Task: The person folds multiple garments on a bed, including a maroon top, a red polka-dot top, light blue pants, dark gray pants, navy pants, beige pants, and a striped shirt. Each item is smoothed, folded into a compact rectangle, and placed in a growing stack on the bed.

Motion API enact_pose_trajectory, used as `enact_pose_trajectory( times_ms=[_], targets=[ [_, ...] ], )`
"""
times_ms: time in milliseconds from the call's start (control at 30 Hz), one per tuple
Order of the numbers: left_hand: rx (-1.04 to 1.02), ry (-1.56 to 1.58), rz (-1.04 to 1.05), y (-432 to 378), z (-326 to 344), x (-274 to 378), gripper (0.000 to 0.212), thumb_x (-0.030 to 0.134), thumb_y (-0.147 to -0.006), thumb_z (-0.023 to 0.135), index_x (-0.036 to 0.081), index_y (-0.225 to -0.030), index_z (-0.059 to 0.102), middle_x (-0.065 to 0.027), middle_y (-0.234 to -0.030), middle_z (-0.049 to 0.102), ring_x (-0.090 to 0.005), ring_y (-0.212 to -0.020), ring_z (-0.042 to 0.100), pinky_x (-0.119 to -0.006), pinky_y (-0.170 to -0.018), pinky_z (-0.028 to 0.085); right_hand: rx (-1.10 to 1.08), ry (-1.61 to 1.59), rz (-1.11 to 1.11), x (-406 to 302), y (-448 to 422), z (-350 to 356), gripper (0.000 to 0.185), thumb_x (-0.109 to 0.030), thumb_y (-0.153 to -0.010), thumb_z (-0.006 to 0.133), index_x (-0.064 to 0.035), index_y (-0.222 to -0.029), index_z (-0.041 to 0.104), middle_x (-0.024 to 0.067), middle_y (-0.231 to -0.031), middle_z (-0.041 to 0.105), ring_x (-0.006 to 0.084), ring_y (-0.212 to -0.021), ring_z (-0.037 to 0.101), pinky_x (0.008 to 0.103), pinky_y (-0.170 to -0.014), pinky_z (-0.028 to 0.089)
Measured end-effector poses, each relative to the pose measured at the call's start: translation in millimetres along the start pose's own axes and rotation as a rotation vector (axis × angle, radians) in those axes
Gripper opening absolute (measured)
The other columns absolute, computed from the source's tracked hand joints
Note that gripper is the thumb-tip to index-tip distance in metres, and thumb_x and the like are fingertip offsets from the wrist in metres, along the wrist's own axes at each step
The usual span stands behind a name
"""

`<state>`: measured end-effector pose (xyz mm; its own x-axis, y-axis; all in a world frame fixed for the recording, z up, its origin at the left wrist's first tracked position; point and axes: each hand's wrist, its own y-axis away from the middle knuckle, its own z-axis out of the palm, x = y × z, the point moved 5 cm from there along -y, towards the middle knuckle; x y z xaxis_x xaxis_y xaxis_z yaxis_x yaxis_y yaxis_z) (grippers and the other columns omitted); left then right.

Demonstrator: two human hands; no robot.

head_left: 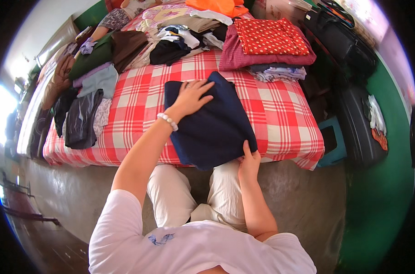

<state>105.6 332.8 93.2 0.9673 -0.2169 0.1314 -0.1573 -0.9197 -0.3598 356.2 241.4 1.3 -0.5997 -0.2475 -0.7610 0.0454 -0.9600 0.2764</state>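
Observation:
A dark navy cloth garment [211, 126], partly folded, lies on the bed's red-and-white checked sheet [132, 113] and hangs a little over the near edge. My left hand [192, 97] rests flat on its far part, fingers spread, with a beaded bracelet at the wrist. At the near right corner my right hand [250, 161] pinches the cloth between thumb and fingers. The garment's underside and exact kind are hidden.
Folded fabrics topped by a red polka-dot cloth [272, 36] are stacked at the far right. Loose clothes [175, 44] lie at the back, more garments [84, 118] at left. Another person's leg [99, 32] rests far left. A black suitcase [356, 123] and teal stool [336, 144] stand right.

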Motion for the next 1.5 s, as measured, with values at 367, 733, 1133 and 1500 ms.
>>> enact_pose_trajectory(
  times_ms=[367,733,1133,1500],
  targets=[
    [-0.028,0.525,-0.322,-62.0,23.6,-37.8,0.059,0.042,-0.083,0.067,0.003,-0.125,0.053,-0.0176,-0.112,0.065,-0.0342,-0.104,0.062,-0.038,-0.090,0.047,-0.015,0.199,0.086,-8.9,-10.3,-29.2,0.028,-0.019,-0.091,0.065,0.0041,-0.106,0.064,0.0040,-0.098,0.066,0.0103,-0.085,0.062,0.0244,-0.074,0.049],
    [0.287,0.549,-0.235,-98.3,0.5,-2.8,0.030,0.033,-0.078,0.072,0.009,-0.095,0.072,-0.0094,-0.094,0.068,-0.0280,-0.091,0.064,-0.037,-0.078,0.050,0.006,0.367,0.005,-19.6,-14.1,-32.7,0.028,-0.026,-0.091,0.064,0.0004,-0.100,0.065,0.0062,-0.091,0.068,0.0145,-0.077,0.066,0.0290,-0.067,0.055],
    [-0.503,0.340,-0.308,-41.1,19.2,-95.5,0.091,0.080,-0.068,0.056,-0.001,-0.109,0.067,-0.0210,-0.109,0.066,-0.0345,-0.101,0.063,-0.041,-0.089,0.048,-0.139,0.430,0.284,-15.9,2.0,-22.3,0.048,-0.025,-0.092,0.062,0.0021,-0.128,0.044,0.0160,-0.119,0.056,0.0273,-0.104,0.060,0.0421,-0.087,0.052],
    [-0.040,0.559,-0.485,71.1,-82.7,-136.7,0.072,0.058,-0.066,0.071,-0.007,-0.098,0.068,-0.0254,-0.098,0.066,-0.0359,-0.091,0.065,-0.039,-0.082,0.051,-0.258,0.275,0.026,6.2,-4.3,72.9,0.054,-0.014,-0.086,0.065,-0.0035,-0.135,0.045,0.0109,-0.127,0.057,0.0284,-0.115,0.055,0.0454,-0.098,0.047]
  ],
)
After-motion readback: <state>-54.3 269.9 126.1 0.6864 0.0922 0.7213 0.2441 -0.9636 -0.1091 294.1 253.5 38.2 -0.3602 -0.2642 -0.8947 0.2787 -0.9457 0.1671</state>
